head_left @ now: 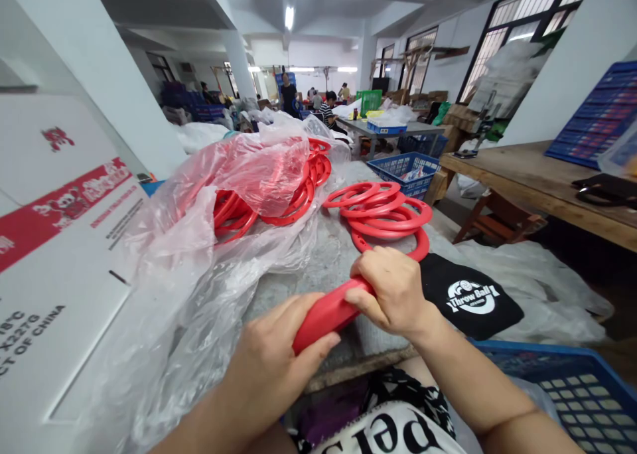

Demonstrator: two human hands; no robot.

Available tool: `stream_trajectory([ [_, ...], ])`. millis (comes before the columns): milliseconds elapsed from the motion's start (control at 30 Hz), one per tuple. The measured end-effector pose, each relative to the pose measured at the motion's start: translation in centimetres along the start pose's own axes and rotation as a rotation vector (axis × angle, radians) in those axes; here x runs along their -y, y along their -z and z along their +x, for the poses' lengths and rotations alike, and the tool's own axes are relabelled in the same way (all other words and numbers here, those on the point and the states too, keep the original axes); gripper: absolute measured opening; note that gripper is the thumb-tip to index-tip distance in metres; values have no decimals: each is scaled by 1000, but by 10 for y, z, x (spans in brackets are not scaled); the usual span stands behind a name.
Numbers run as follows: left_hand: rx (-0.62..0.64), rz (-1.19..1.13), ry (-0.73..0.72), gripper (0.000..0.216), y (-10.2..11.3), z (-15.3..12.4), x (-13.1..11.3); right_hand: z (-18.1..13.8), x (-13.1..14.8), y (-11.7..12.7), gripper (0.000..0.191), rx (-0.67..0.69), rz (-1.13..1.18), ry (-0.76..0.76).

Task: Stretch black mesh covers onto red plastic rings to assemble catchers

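Note:
Between my hands is a red plastic ring (326, 316), seen nearly edge-on and tilted up to the right. My left hand (276, 344) grips its near left end, thumb below and fingers behind. My right hand (391, 288) is closed around its right end. Just beyond my right hand lies a loose pile of similar red rings (388, 215) on the grey worktable (283, 295). More red rings (298, 195) spill from a clear plastic bag (223, 168) at the left. A black cloth item (470, 295) printed "Throw Ball" rests beside my right wrist.
A printed white carton (60, 255) stands at the left. A blue basket (562, 374) is at my lower right, and another blue crate (405, 168) sits past the table. A wooden bench (547, 175) runs along the right. Several people work in the background.

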State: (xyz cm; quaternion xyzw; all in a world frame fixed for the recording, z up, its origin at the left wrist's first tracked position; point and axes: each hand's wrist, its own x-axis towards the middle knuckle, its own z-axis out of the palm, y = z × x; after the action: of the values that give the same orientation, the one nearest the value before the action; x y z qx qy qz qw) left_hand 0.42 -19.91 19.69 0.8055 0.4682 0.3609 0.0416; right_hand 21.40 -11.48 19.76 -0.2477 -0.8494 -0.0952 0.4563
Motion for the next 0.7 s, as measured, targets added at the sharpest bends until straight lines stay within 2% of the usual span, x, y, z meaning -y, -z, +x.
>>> stream_trajectory([
  [67, 45, -26, -3, 35, 0, -1, 1, 1, 1, -3, 46, -52, -34, 12],
  [167, 91, -57, 42, 38, 1, -1, 5, -9, -17, -9, 43, -174, 12, -41],
  [233, 113, -72, 95, 38, 1, 1, 10, -19, -35, -13, 42, -250, 72, -158],
  [333, 156, -121, 173, 38, 0, 5, 16, -36, -57, -18, 47, -360, 188, -414],
  [500, 135, -189, 238, 38, -3, 10, 17, -59, -72, -31, 59, -521, 372, -767],
  [600, 74, -178, 261, 34, -2, 10, 14, -66, -74, -40, 66, -564, 439, -915],
  [700, 25, -164, 200, 30, 1, 7, 11, -70, -73, -48, 69, -564, 488, -976],
])
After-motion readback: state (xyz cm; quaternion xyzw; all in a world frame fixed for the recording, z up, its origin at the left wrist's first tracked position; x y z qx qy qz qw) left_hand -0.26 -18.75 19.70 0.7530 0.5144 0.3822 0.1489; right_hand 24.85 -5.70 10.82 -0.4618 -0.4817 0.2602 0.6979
